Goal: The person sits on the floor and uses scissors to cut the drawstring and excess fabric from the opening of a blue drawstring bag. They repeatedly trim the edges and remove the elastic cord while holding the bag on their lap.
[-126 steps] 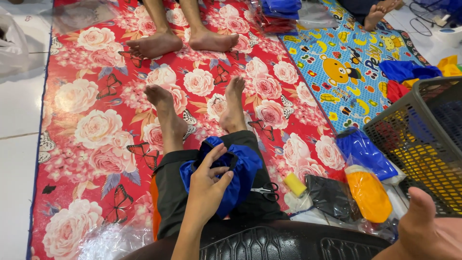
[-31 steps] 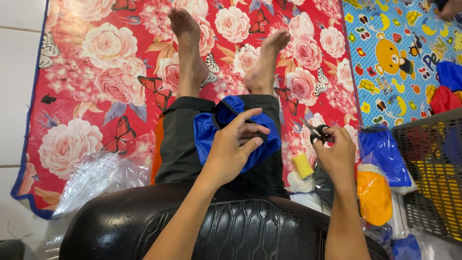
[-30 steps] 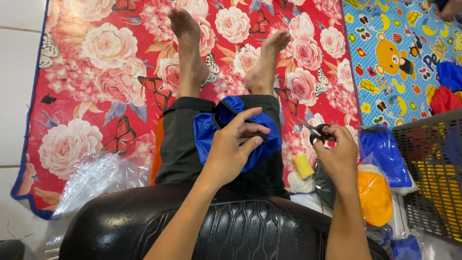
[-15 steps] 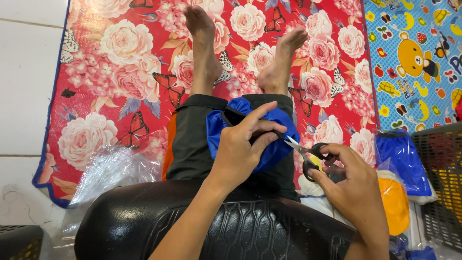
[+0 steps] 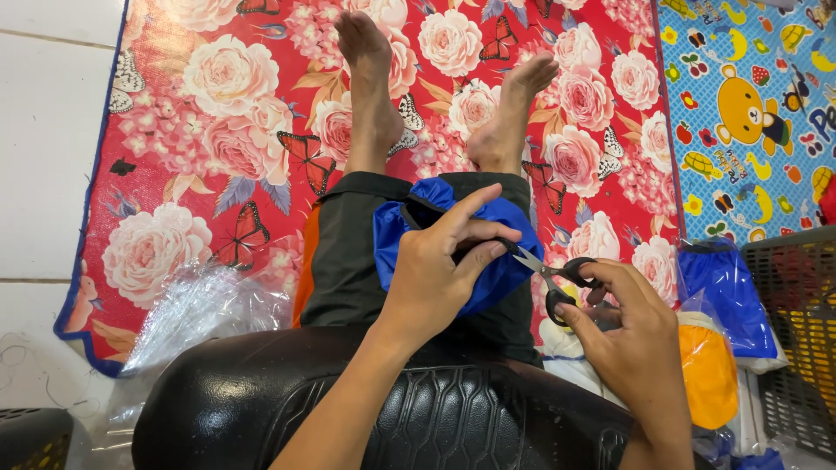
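Hidden under the left hand (image 5: 435, 274): most of the blue cloth (image 5: 396, 235), bunched on the lap, just short of the two bare feet. Left hand pressing down on that cloth, thumb and forefinger pinching a fold of it. Right hand (image 5: 631, 335) just right of the cloth, fingers through the black loops of one pair of scissors (image 5: 557, 271), grasping them; blades pointing left, tips meeting the cloth edge beneath the left fingers, too small to tell whether parted. Cut off at the bottom edge: both forearms and a black padded cushion (image 5: 418, 409) nearer than the cloth. Counted: two hands, two feet, one pair of scissors, one blue cloth in hand. Around the cloth: a red mat with roses and butterflies (image 5: 192, 157) beneath the legs, a blue cartoon mat (image 5: 749, 113) far to its right, crumpled clear plastic (image 5: 205, 305) to its left. Right of the cloth, beyond the scissors, blue and orange bagged bundles (image 5: 718, 339), partly screened by the right hand, and a dark mesh basket (image 5: 805, 339) cut by the frame edge.
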